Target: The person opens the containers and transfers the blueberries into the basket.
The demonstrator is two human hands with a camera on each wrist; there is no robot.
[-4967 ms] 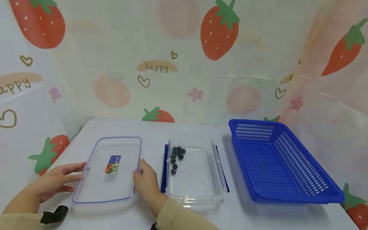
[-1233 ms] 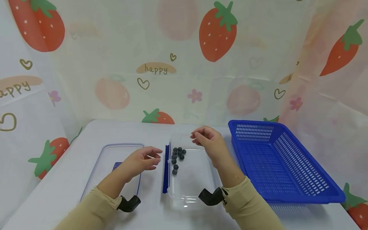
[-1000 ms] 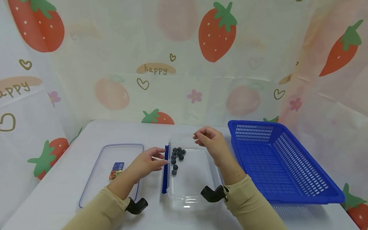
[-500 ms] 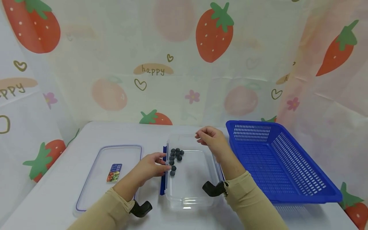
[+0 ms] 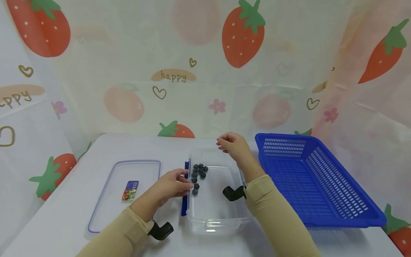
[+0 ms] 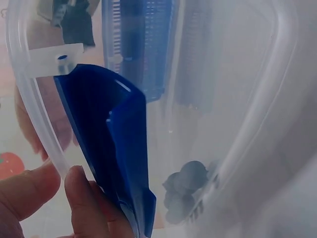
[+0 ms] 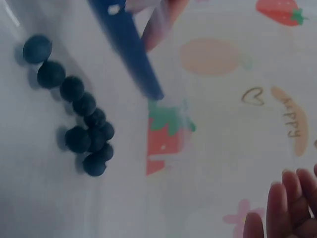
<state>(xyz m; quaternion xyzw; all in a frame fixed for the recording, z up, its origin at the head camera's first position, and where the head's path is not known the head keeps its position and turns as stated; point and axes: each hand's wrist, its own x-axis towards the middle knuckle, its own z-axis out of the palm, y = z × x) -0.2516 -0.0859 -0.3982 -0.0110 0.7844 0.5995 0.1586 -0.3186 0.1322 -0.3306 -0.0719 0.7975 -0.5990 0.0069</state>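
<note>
A clear plastic box [image 5: 218, 210] with blue side latches stands mid-table. Several dark blueberries [image 5: 194, 175] lie inside along its left wall; the right wrist view shows these blueberries [image 7: 72, 89] up close. My left hand [image 5: 171, 184] grips the box's left rim, thumb over the edge and fingers by the blue latch [image 6: 114, 129]. Above the far right corner hovers my right hand [image 5: 233, 144], fingers loosely bent, nothing in it. To the left, the clear lid [image 5: 109, 203] with its bluish rim and a colourful label lies flat on the table.
A large blue slotted basket [image 5: 308, 178] stands at the right of the white table [image 5: 167, 246]. Strawberry-print cloth [image 5: 192, 103] hangs behind and at both sides. A black wrist device [image 5: 233, 193] on the right sleeve hangs over the box.
Five seconds ago both hands held the lid at the left; it now lies released. Over the last second my left hand moved right onto the box rim; my right hand rose slightly.
</note>
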